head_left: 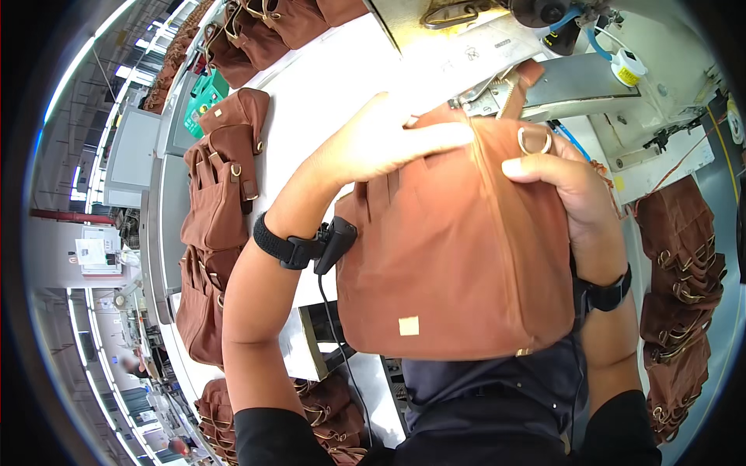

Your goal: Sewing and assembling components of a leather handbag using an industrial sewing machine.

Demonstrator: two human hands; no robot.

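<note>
A reddish-brown bag [435, 256] hangs in front of my body, its upper end close to the metal arm of a sewing machine [583, 87]. My left hand [396, 140] grips its upper left edge, the thumb lying along the front near a vertical seam; the other fingers are mostly hidden. At the upper right side my right hand [579, 186] holds the bag, thumb pressed on the front just below a metal D-ring [535, 141]. A zipper strip [510, 99] sticks up from the bag's top beside the machine. Low on the front is a small pale label [409, 325].
Several similar brown bags [214, 194] lie along the white table [311, 101] to my left, with more bags [264, 35] at the far end. Another pile [680, 311] is on my right. A green case [206, 101] and a white spool [628, 68] stand nearby.
</note>
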